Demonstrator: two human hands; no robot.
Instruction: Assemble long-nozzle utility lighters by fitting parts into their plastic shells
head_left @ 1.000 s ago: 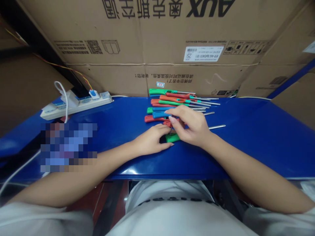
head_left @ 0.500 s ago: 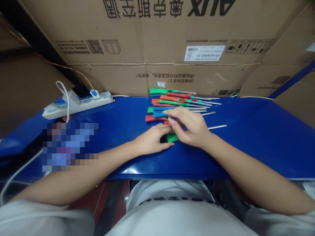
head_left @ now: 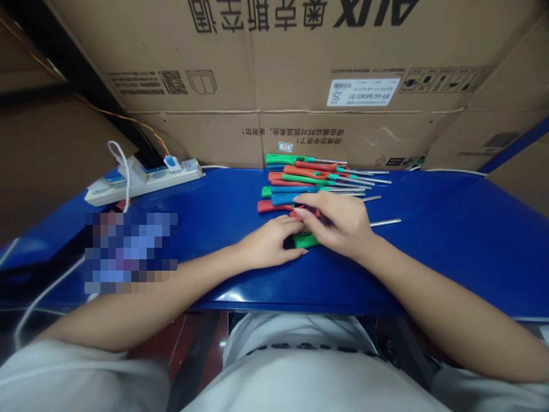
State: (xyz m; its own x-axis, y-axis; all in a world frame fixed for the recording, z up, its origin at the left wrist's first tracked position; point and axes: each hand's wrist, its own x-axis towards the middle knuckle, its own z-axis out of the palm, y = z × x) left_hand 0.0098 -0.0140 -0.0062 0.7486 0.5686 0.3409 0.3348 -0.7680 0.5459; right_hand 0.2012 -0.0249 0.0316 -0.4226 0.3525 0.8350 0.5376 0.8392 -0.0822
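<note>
Long-nosed gas lighters with coloured handles and metal stems lie in a pile on the blue table. My left hand [head_left: 274,243] rests at the near side, its thumb and fingers curved around the end of a green lighter [head_left: 305,239]. Over the same lighter, my right hand [head_left: 343,223] is bent, with index finger and thumb drawn close together beside the handle of a blue lighter [head_left: 283,198]. Whatever lies between them is hidden or too small to make out. A red lighter [head_left: 270,206] sits just beyond my left fingers.
More lighters, such as an orange one [head_left: 302,171], lie behind, against a large cardboard box [head_left: 240,91]. At the left stands a white power strip [head_left: 148,186] with plugs and a white cable [head_left: 47,297]. A pixelated patch covers something near my left forearm.
The view has shifted slightly, so everything appears a little further right. Both hands keep nearly the same pose around the green lighter.
</note>
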